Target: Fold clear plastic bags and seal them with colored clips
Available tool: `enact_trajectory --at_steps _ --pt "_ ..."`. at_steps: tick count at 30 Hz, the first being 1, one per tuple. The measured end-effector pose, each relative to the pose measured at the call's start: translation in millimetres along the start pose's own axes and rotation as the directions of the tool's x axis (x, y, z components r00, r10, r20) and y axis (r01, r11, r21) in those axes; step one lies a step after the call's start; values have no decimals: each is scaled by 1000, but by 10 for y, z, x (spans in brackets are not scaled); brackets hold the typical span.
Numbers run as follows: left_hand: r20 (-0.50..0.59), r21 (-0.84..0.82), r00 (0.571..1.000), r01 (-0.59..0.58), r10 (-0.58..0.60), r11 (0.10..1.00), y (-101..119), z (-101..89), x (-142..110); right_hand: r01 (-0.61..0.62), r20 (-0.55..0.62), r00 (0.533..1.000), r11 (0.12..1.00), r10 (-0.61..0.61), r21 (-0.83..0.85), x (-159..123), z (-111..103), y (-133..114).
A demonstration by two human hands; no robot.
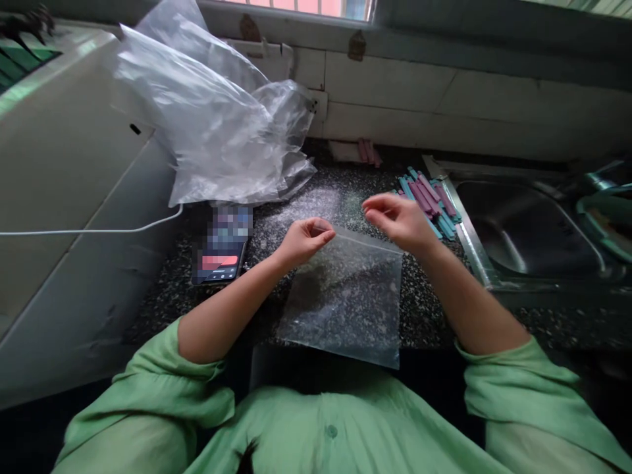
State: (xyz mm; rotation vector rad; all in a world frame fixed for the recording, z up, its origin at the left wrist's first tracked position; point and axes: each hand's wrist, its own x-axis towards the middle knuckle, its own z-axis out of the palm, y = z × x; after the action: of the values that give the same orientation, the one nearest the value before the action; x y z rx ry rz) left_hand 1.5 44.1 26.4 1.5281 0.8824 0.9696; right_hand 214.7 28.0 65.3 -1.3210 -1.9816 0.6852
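Observation:
A clear plastic zip bag (353, 299) lies flat on the speckled dark counter, its lower edge hanging past the counter's front. My left hand (309, 240) pinches the bag's upper left corner between thumb and fingers. Just above the bag's upper right part is my right hand (397, 220), fingers curled, thumb a little apart from them, with nothing visible between. Behind this hand sits a pile of pink and teal flat strips (429, 197), partly hidden by it.
A heap of clear plastic bags (217, 125) stands at the back left. Below it lies a phone (222, 253), and a white cable (99, 232) runs leftward. More pink strips (368, 151) rest near the tiled wall. At right is a steel sink (533, 224) with a green basin (607, 207).

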Motion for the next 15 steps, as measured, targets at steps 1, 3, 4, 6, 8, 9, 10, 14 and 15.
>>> enact_trajectory --at_steps 1,3,4,6,8,9,10,14,15 --pt "9 12 1000 -5 5 1000 1 -4 -1 -29 23 999 999 28 29 1 44 3" --pt "14 31 1000 -24 24 999 -3 -10 -3 -98 125 988 991 86 93 8 143 20" --pt "12 34 999 -37 36 999 -8 -12 -2 -129 183 977 984 105 121 12 188 31" --pt "10 29 998 -55 55 998 -20 -13 -1 -170 265 956 972 123 161 16 257 50" --pt "11 18 998 -59 58 998 -32 -13 1 -198 281 949 961 140 192 11 292 58" --pt "13 13 998 -57 57 998 -36 -12 2 -208 276 950 957 149 201 5 302 57" --pt "13 11 998 -56 56 998 -39 -11 2 -214 267 951 955 155 207 -2 307 53" --pt "1 18 998 -67 67 998 -37 -8 -3 -199 205 967 952 151 234 -31 324 34" --pt "0 24 998 -69 69 997 -36 -7 -5 -189 193 970 953 145 236 -36 330 32"
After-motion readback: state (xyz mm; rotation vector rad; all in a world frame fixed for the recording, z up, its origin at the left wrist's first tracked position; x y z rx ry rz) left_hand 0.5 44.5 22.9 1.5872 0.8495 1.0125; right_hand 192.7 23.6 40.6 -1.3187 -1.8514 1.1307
